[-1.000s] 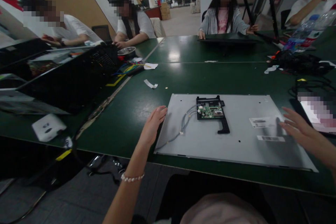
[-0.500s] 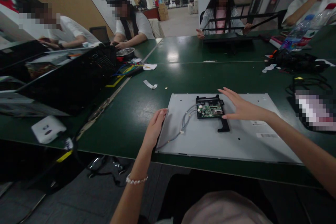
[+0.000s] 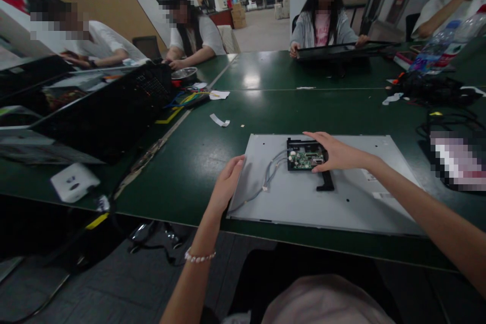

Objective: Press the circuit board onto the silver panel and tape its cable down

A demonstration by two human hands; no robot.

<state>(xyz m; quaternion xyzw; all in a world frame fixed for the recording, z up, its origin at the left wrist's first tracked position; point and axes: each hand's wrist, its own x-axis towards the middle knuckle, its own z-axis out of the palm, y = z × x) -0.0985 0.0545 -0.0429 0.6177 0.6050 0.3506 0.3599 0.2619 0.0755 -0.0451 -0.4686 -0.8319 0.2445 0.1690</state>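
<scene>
A flat grey metal panel (image 3: 281, 207) lies on the green table. On it sits a small circuit board (image 3: 307, 158) in a black frame (image 3: 325, 182), with grey cables (image 3: 268, 174) running from its left side down to the panel's lower left corner. My left hand (image 3: 224, 185) rests against the panel's left edge, its fingers together along that edge. Over the right side of the black frame is my right hand (image 3: 336, 153), thumb and fingers spread around the frame's right end; whether it grips the frame is unclear.
An opened black computer case (image 3: 110, 111) and a white device (image 3: 75, 182) stand at the left. Paper scraps (image 3: 219, 120) lie beyond the panel. At the right are a phone (image 3: 455, 159), black cables (image 3: 429, 86) and bottles (image 3: 436, 48). People sit across the table.
My right hand has moved left, from beside the board onto the right part of its black frame. Across the table, a person has lowered and tilted a black frame. The camera view has shifted slightly.
</scene>
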